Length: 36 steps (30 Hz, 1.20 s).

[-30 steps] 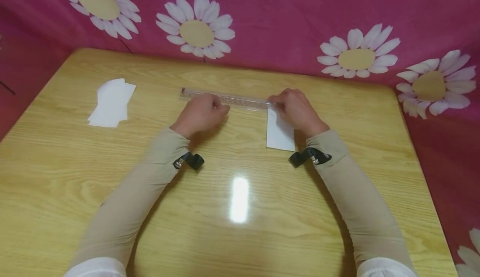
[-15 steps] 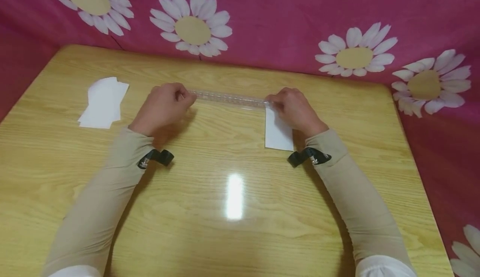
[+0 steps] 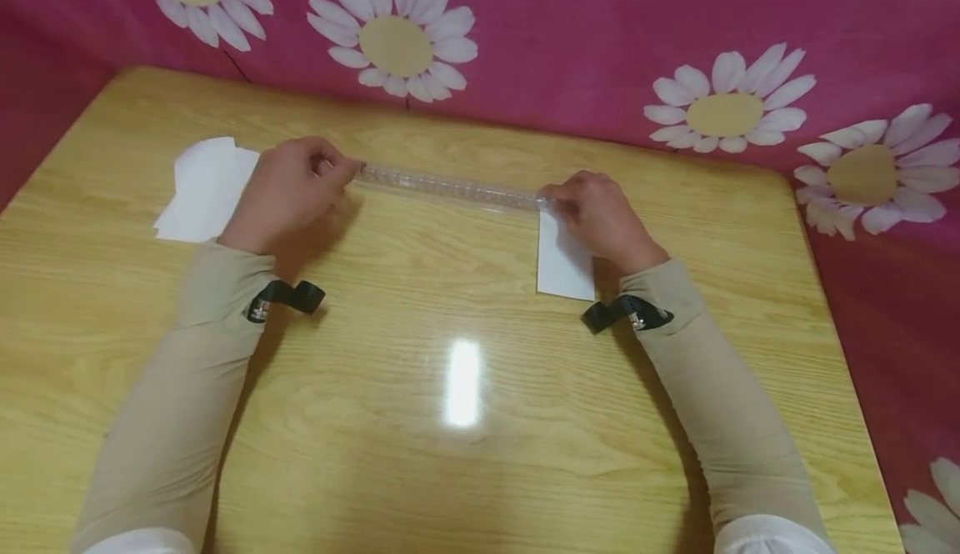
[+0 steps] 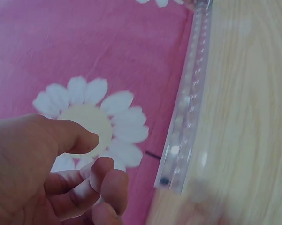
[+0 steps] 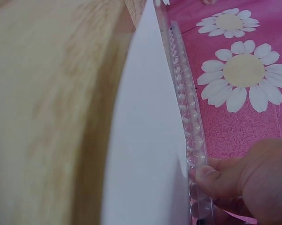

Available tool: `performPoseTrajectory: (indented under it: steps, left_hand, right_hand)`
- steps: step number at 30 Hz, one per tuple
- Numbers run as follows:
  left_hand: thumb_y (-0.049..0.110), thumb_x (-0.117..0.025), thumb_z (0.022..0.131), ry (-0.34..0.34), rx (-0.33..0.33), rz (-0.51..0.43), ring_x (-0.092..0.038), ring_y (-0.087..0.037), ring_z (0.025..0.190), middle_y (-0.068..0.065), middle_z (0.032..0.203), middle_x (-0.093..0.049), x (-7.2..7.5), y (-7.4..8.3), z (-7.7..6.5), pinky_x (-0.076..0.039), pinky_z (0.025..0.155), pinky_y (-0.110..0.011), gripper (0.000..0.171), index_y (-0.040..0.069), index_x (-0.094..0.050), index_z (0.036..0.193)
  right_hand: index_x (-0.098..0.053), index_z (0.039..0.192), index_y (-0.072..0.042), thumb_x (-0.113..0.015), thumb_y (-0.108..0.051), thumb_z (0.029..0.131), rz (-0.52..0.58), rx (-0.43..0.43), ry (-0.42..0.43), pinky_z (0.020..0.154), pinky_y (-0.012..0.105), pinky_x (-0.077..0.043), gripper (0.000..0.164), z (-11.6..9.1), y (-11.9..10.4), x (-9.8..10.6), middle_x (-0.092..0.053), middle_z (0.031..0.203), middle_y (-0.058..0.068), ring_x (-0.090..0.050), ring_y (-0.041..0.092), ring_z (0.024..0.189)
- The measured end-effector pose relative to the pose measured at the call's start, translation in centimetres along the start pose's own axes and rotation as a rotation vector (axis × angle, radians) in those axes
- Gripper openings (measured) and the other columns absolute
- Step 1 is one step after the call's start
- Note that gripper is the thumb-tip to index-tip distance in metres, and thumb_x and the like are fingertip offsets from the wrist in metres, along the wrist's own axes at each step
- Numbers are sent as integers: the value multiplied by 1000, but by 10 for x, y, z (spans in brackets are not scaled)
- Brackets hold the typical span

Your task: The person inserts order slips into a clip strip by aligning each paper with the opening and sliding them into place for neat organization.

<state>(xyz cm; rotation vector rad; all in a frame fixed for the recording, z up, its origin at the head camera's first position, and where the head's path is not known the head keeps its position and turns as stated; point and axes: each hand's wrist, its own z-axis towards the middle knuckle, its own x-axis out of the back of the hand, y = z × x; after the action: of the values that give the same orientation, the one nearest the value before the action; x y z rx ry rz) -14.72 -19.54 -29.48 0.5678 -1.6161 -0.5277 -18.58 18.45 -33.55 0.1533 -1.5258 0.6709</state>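
Note:
My right hand (image 3: 600,217) pinches the right end of a clear plastic strip (image 3: 450,187), which has a row of rounded, ring-like shapes along it. A white paper piece (image 3: 564,258) lies under that hand, its upper edge at the strip. In the right wrist view, the paper (image 5: 143,122) runs alongside the strip (image 5: 185,93), with thumb and fingers gripping the near end. My left hand (image 3: 288,187) is at the strip's left end. From the left wrist, that hand (image 4: 75,164) shows loosely bent fingers and a gap between it and the strip (image 4: 183,126).
Several white paper pieces (image 3: 202,192) lie in a loose pile on the far left of the wooden table (image 3: 420,329), partly behind the left hand. A pink cloth (image 3: 555,29) with white daisies hangs along the table's back edge.
My left hand has moved leftward along the strip, from near its left half to its left end. The right hand has kept its grip and hardly moved. The view has shifted slightly.

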Motion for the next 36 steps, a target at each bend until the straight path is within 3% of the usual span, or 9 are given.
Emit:
performPoseTrajectory:
  steps: [11,20,25,33,36]
  left_hand:
    - [52,-51,99,136,109,-79,-55,-16,93,4,103,-60,26,-25,5,-41,81,-29,45,15,-65,121]
    - [53,-53,95,221,192,-92,-52,-2,97,24,89,-54,43,-51,9,-36,83,-22,24,32,-62,103]
    - [50,-53,96,242,212,-52,-50,-2,83,22,84,-52,48,-67,9,-37,77,-24,30,24,-63,106]
    - [52,-55,96,250,279,20,-49,-14,90,24,80,-50,60,-88,6,-37,75,-26,46,11,-63,116]
    - [53,-56,96,222,310,39,-52,-22,96,16,86,-55,64,-93,4,-38,76,-29,54,7,-60,123]
  right_hand:
    - [-75,122,-6,-57,4,98,22,-22,6,98,54,-49,31,1,-1,2,-74,105,24,-67,39,102]
    - [-75,122,-4,-60,2,99,38,-27,13,97,54,-50,29,0,-1,1,-74,104,26,-67,40,101]
    - [-74,123,-4,-60,1,99,30,-37,8,97,54,-49,29,-1,-2,1,-73,107,26,-66,40,102]
    - [-74,124,-4,-59,1,100,43,-34,-5,98,54,-49,29,0,-2,1,-73,108,27,-66,40,104]
    - [-74,124,-4,-59,1,100,45,-40,-6,100,54,-48,29,0,-2,1,-73,108,26,-66,40,104]
